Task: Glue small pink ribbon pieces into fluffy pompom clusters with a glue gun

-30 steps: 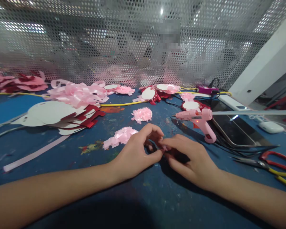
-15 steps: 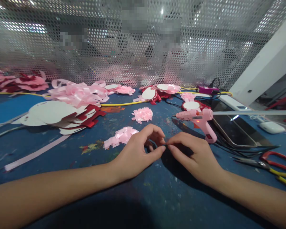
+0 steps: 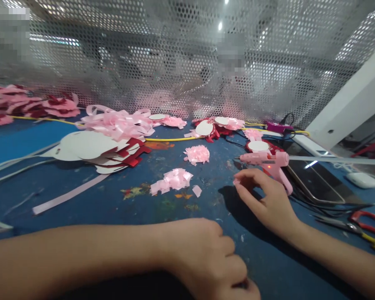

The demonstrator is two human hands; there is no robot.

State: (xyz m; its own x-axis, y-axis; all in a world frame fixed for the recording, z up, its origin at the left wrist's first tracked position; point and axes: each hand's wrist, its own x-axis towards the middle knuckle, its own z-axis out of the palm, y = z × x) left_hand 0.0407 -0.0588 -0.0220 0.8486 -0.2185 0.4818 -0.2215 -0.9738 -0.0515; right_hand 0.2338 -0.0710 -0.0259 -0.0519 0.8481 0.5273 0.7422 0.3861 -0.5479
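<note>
My right hand (image 3: pixel 265 200) pinches a small pink ribbon piece (image 3: pixel 236 182) just below the nozzle of a pink glue gun (image 3: pixel 264 159). Down at the lower middle, my left hand (image 3: pixel 212 254) is curled with its back up; whatever its fingers hold is hidden. Ahead of it lie a loose pink square (image 3: pixel 196 191), a heap of cut pink ribbon pieces (image 3: pixel 172 181) and a round pink ruffled piece (image 3: pixel 197 154).
White card shapes with red parts (image 3: pixel 90 148) and pink ribbon loops (image 3: pixel 117 121) lie left. At right are pliers (image 3: pixel 351 227), a dark tablet (image 3: pixel 315 175) and a white case (image 3: pixel 362 180). A perforated metal screen (image 3: pixel 175 62) stands behind.
My hands have parted. The left has come down nearer me, and the right has moved up towards the glue gun. A loose pink square now shows beside the heap. The view has shifted slightly.
</note>
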